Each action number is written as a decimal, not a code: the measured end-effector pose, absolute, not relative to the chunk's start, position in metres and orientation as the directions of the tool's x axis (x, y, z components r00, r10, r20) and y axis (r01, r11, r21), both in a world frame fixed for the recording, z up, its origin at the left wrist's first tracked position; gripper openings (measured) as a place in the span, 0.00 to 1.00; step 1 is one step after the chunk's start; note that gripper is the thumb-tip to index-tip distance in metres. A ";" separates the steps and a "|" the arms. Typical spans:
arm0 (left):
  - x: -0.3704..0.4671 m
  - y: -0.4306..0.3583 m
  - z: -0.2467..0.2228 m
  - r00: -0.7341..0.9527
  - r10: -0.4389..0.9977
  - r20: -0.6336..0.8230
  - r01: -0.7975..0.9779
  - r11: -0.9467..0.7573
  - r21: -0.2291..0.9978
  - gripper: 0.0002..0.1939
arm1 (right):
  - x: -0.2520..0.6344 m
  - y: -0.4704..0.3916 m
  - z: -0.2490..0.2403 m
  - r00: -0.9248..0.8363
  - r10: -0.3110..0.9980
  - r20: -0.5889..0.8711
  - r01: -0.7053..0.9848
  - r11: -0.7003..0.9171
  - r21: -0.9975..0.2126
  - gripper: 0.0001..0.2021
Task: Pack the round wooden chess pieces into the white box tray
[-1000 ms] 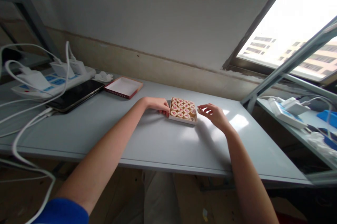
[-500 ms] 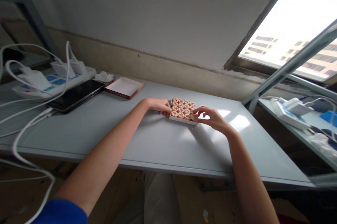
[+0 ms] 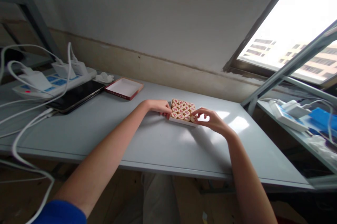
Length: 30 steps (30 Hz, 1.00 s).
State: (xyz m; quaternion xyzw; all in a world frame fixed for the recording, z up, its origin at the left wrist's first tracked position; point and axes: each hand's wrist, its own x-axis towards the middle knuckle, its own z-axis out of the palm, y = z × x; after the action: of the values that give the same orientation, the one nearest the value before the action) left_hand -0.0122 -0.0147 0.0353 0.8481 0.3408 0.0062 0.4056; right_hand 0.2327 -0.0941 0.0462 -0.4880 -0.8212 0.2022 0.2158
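Note:
A shallow white box (image 3: pixel 181 122) stands on the grey desk, filled with rows of round, pale Chinese chess pieces (image 3: pixel 181 111) bearing red characters. At the box's left side, my left hand (image 3: pixel 162 107) is closed, its curled fingers gripping the edge. My right hand (image 3: pixel 212 120) pinches a Chinese chess piece (image 3: pixel 193 118) between thumb and fingers at the near right corner of the box. That piece sits low in the corner and is partly covered by my fingertips.
The box lid (image 3: pixel 124 89), red-edged, lies inside-up at the back left. Left of it are a black tablet (image 3: pixel 77 96) and a power strip (image 3: pixel 56 81) with plugged-in chargers and loose white cables. A metal frame (image 3: pixel 279 66) and a side shelf border the right.
The piece under my right fingers has gone from tilted to lower and flatter in the box's corner. My left hand has stayed at the box's edge.

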 end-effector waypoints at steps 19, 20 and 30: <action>-0.012 -0.008 0.028 0.761 0.584 -0.283 0.587 -0.435 0.682 0.16 | 0.233 -0.091 0.042 -0.413 0.895 0.170 0.715 0.434 -0.548 0.11; -0.012 -0.009 0.029 0.760 0.586 -0.283 0.588 -0.433 0.683 0.16 | 0.233 -0.090 0.041 -0.406 0.895 0.184 0.719 0.437 -0.540 0.11; -0.012 -0.012 0.033 0.756 0.592 -0.281 0.586 -0.419 0.693 0.15 | 0.242 -0.086 0.038 -0.324 0.912 0.252 0.817 0.404 -0.412 0.13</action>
State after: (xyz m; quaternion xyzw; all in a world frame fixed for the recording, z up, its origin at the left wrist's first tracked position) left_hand -0.0123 -0.0123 0.0331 0.8424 0.3496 0.0035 0.4101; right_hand 0.2420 -0.0862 0.0379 -0.5357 -0.8068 0.1053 0.2259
